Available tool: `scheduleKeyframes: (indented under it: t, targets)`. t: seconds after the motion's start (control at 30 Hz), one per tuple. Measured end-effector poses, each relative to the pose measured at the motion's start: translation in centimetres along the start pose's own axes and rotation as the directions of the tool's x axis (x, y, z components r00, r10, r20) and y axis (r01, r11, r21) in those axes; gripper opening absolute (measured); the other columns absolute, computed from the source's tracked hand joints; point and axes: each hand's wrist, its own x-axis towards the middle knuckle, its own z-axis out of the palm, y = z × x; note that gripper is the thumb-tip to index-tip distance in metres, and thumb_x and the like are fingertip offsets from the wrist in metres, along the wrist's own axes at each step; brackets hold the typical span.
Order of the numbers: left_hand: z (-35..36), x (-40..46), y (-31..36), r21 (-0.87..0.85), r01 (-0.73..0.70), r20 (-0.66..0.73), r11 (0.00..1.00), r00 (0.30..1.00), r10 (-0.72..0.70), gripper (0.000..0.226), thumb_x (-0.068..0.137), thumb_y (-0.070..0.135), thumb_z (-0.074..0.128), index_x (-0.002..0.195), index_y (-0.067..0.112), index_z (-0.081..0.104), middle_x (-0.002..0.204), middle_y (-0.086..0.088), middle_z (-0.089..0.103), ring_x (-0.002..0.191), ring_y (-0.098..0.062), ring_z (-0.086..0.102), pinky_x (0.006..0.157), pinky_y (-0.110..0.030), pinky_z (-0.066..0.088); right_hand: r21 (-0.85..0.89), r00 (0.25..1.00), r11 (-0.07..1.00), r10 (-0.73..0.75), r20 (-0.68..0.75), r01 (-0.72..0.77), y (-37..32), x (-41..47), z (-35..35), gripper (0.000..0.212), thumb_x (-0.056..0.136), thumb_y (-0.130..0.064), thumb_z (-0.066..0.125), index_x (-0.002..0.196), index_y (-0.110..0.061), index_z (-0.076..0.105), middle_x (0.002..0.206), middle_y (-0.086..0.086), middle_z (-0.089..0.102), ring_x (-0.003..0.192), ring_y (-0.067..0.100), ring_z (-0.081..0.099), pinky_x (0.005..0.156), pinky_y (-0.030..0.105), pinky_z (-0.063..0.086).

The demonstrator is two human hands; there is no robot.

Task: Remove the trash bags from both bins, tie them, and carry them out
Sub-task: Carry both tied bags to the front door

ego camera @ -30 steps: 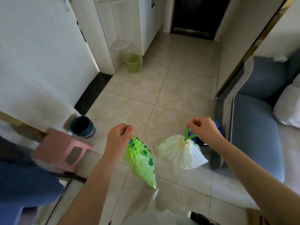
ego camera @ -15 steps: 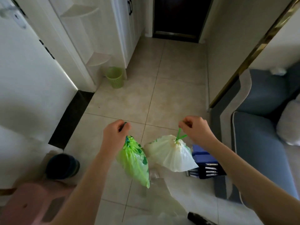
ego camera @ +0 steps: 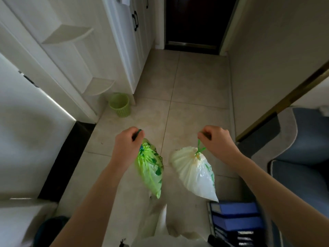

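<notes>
Currently two tied bags hang clear of the floor, side by side but apart, in the middle of the scene. Green bag on the left, hanging from the left hand; fingers curled tight around its gathered neck. White bag on the right, hanging by a green tie from the right hand; fingers pinched shut on the tie.

Beneath: pale tiled floor, running far to a dark door.

Left side: light green mesh bin standing upright against the foot of a white cabinet with curved corner shelves; well apart from the bags. Dark bin at near left, only partly in view.

Right side: blue sofa beyond a gold-edged wall corner. Near right, a dark rack with blue panels sits on the floor just below the white bag's tip. Floor between bags and door is open.
</notes>
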Motion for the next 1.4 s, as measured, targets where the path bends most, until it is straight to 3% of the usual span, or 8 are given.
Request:
scheduleKeyframes:
  t: [0.23, 0.3, 0.47, 0.6, 0.83, 1.13, 1.3, 1.4]
  targets:
    - [4.5, 16.3, 0.5, -0.043, -0.042, 0.116, 0.998, 0.992, 0.046, 0.030, 0.091, 0.020, 0.057, 0.068, 0.000, 0.057, 0.061, -0.019, 0.060, 0.058, -0.033, 0.056, 0.052, -0.033, 0.038, -0.048, 0.998, 0.998, 0.043, -0.039, -0.045, -0.1, 15.6, -1.3, 0.026, 0.089, -0.020, 0.056, 0.075, 0.001, 0.062, 0.069, 0.017, 0.065, 0.069, 0.031, 0.060, 0.062, 0.027, 0.042]
    - [5.6, 20.8, 1.2, -0.068, -0.031, 0.149, 0.997, 0.988, 0.041, 0.030, 0.091, 0.020, 0.057, 0.068, 0.001, 0.057, 0.061, -0.018, 0.060, 0.057, -0.030, 0.057, 0.053, -0.035, 0.040, -0.050, 0.997, 0.997, 0.061, -0.055, -0.064, -0.3, 19.9, -2.1, 0.026, 0.090, -0.021, 0.056, 0.076, 0.000, 0.064, 0.069, 0.016, 0.066, 0.067, 0.029, 0.060, 0.060, 0.020, 0.040]
    - [7.8, 31.6, 3.6, -0.026, -0.078, 0.119, 0.997, 0.990, 0.081, 0.028, 0.090, 0.019, 0.058, 0.065, 0.006, 0.060, 0.054, 0.004, 0.057, 0.051, -0.009, 0.055, 0.053, -0.011, 0.036, -0.030, 0.989, 0.996, 0.086, -0.118, -0.090, -0.3, 29.7, -4.6, 0.025, 0.090, -0.018, 0.057, 0.071, -0.003, 0.062, 0.060, 0.005, 0.059, 0.054, 0.014, 0.050, 0.055, 0.007, 0.037]
    - [10.1, 39.7, 5.1, -0.041, -0.085, 0.148, 0.996, 0.985, 0.090, 0.027, 0.090, 0.021, 0.056, 0.068, 0.007, 0.061, 0.055, 0.006, 0.060, 0.055, -0.008, 0.058, 0.056, -0.017, 0.039, -0.027, 0.986, 0.997, 0.070, -0.151, -0.075, 0.5, 37.8, -5.9, 0.025, 0.089, -0.019, 0.057, 0.074, 0.001, 0.064, 0.066, 0.013, 0.064, 0.063, 0.030, 0.055, 0.056, 0.014, 0.036]
    - [15.8, 52.8, 8.4, -0.073, -0.049, 0.141, 0.996, 0.988, 0.059, 0.024, 0.090, 0.018, 0.054, 0.072, 0.005, 0.064, 0.061, -0.001, 0.066, 0.060, -0.018, 0.064, 0.065, -0.033, 0.050, -0.019, 0.993, 0.999, 0.030, -0.118, -0.033, 2.9, 53.0, -8.9, 0.025, 0.089, -0.019, 0.056, 0.074, -0.001, 0.065, 0.073, 0.014, 0.070, 0.072, 0.028, 0.064, 0.070, 0.029, 0.042]
    - [21.4, 69.8, 13.0, -0.101, 0.009, 0.073, 0.995, 0.997, -0.002, 0.025, 0.090, 0.017, 0.053, 0.070, 0.006, 0.063, 0.061, -0.002, 0.066, 0.059, -0.012, 0.063, 0.063, -0.027, 0.048, -0.012, 0.998, 0.998, -0.067, -0.017, 0.067, 4.4, 72.2, -12.5, 0.022, 0.091, -0.020, 0.057, 0.074, -0.010, 0.066, 0.073, 0.009, 0.071, 0.066, 0.024, 0.066, 0.067, 0.034, 0.055]
    - [24.8, 80.0, 14.9, -0.102, -0.019, 0.057, 0.995, 0.998, 0.025, 0.029, 0.091, 0.016, 0.053, 0.063, 0.010, 0.058, 0.061, -0.006, 0.066, 0.057, -0.015, 0.062, 0.057, -0.024, 0.045, 0.052, 0.995, 0.994, -0.095, -0.027, 0.096, 4.9, 83.2, -13.8, 0.023, 0.091, -0.016, 0.057, 0.077, 0.000, 0.067, 0.073, 0.016, 0.069, 0.069, 0.030, 0.066, 0.068, 0.041, 0.055]
    - [26.7, 86.0, 16.1, -0.124, -0.014, 0.075, 0.992, 0.997, 0.024, 0.032, 0.091, 0.015, 0.054, 0.060, 0.022, 0.054, 0.058, 0.004, 0.062, 0.052, 0.000, 0.056, 0.050, -0.012, 0.039, 0.066, 0.997, 0.995, -0.072, -0.020, 0.073, 5.6, 89.4, -14.3, 0.022, 0.091, -0.014, 0.057, 0.078, -0.001, 0.068, 0.073, 0.015, 0.069, 0.068, 0.030, 0.065, 0.068, 0.038, 0.053]
